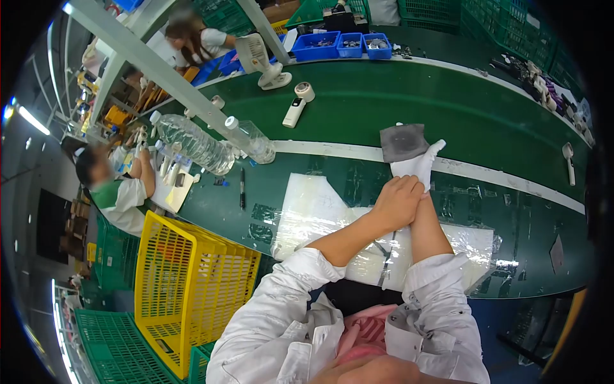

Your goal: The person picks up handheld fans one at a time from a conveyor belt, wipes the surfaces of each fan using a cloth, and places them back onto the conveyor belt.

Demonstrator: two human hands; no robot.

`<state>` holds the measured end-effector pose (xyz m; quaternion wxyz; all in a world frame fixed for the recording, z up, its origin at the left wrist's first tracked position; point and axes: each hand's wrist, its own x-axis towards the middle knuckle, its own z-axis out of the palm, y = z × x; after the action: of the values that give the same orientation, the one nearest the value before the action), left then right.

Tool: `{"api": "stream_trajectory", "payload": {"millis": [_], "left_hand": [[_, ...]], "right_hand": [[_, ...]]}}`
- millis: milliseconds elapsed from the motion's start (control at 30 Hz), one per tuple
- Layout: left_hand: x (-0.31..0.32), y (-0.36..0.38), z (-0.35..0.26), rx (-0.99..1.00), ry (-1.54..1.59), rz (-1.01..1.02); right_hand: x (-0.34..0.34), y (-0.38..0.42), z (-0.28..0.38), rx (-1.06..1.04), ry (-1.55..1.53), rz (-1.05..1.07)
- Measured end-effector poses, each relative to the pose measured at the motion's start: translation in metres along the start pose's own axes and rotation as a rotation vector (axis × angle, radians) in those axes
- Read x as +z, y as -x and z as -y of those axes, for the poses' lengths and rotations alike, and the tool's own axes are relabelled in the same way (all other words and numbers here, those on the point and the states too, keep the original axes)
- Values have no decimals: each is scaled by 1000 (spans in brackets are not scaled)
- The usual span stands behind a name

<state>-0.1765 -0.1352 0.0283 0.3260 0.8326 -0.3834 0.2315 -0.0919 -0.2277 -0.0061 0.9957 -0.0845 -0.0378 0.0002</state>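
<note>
A white glove (414,168) covers my right hand (419,163), which reaches over the white strip along the table; one glove finger sticks out to the right. My bare left hand (400,201) is closed at the right wrist, its fingers pinched at the glove's cuff. Beside the glove lies a dark grey square pad (404,142), partly overlapped by it. Whether the gloved fingers hold the pad cannot be made out. Below my forearms, plastic-covered white sheets (311,210) are spread on the green table (224,221).
Two large water bottles (195,142) (256,141), a black pen (242,189) and a white handheld fan (295,110) are at the left. A yellow crate (185,288) stands beside the table. Blue trays (316,47) line the far side. A co-worker (115,185) sits at the left.
</note>
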Motion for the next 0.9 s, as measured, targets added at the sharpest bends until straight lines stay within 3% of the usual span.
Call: {"api": "stream_trajectory", "payload": {"millis": [233,533,633,733,833,900], "left_hand": [[4,1,-4,64,-31,55],[7,-2,-11,-50,-4,27],[8,-2,-8,-190,174,11],[-9,-20,-8,-633,548,155],[-50,-53,-37,-232,681,137],[-83,-72,-69,121,803,63]], "right_hand": [[18,10,1,64,-29,-98],[4,3,1,94,10,-151],[8,5,1,52,6,-123],[4,1,5,52,-55,-148],[-4,1,9,109,-54,-144],[0,1,5,-7,46,-113]]}}
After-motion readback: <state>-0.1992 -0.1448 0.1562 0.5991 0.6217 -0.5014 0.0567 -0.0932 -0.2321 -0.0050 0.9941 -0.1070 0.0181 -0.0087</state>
